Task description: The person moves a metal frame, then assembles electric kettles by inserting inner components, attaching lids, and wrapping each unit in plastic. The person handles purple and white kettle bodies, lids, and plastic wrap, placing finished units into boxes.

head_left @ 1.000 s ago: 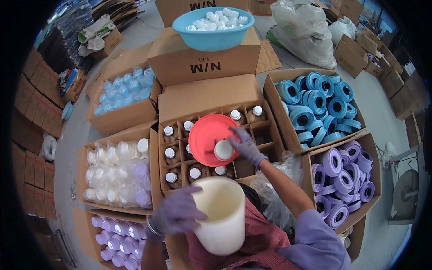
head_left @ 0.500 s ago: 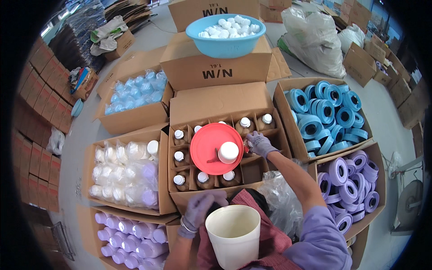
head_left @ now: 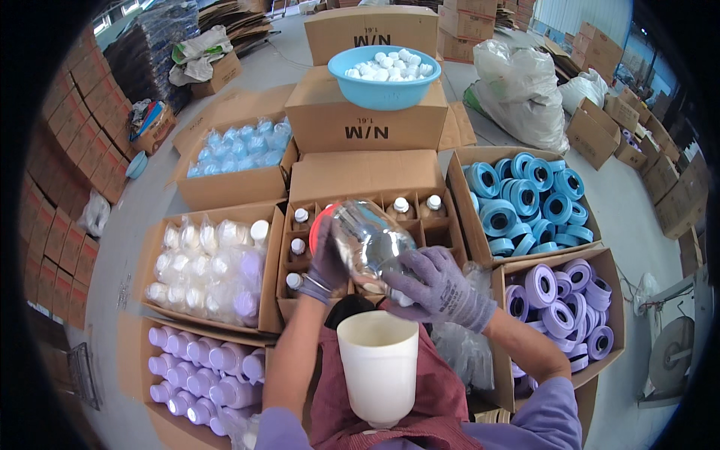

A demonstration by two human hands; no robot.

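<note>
A shiny, silvery glass bottle (head_left: 367, 236) lies tilted between my gloved hands, above the partitioned carton (head_left: 360, 174). My left hand (head_left: 328, 259) supports its upper left side. My right hand (head_left: 442, 289) wraps round the lower right end, where something white shows beneath the fingers. Behind my left hand, part of a red disc (head_left: 319, 219) peeks out; the bottle hides the rest. White-capped bottles (head_left: 401, 206) stand in the carton's compartments. Nearer me, below the held bottle, is a cream plastic container (head_left: 379, 367) with its wide mouth upward.
Cartons to the left hold blue wrapped pieces (head_left: 240, 146), white wrapped pieces (head_left: 199, 262) and purple containers (head_left: 199, 371). To the right are cartons of blue rings (head_left: 525, 195) and purple rings (head_left: 562, 300). A blue basin (head_left: 386, 94) of white caps sits on a box ahead.
My right hand has lifted a bottle from the carton and brought it nearer me. My left hand has moved up to hold it too. The view has shifted slightly.
</note>
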